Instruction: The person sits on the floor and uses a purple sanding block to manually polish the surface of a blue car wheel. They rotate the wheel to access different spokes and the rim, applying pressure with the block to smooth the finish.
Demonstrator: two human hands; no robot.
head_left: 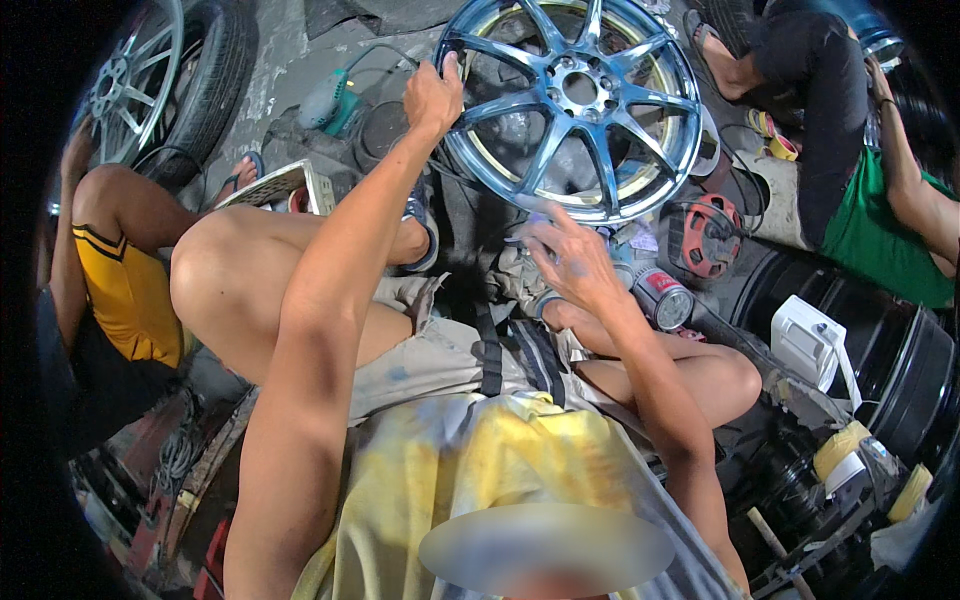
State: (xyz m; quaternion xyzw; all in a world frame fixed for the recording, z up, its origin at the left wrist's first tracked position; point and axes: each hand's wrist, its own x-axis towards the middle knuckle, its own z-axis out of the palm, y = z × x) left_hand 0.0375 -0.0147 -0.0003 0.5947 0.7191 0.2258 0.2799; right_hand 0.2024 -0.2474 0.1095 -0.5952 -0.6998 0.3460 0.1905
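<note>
A blue-and-silver alloy wheel rim with several spokes stands in front of me at the top of the view. My left hand is closed on its left edge, the thumb lying along the outer lip. Just below the rim's near edge is my right hand. Motion smears its fingers, so whether anything is in them cannot be made out. A green power sander with a cord lies on the floor left of my left hand. To the right of my right hand sits a red-and-grey can.
A red round-edged tool lies right of the rim. On the left, a person in yellow shorts sits by another wheel and a tire. A person in green sits right. A white box rests on black rims.
</note>
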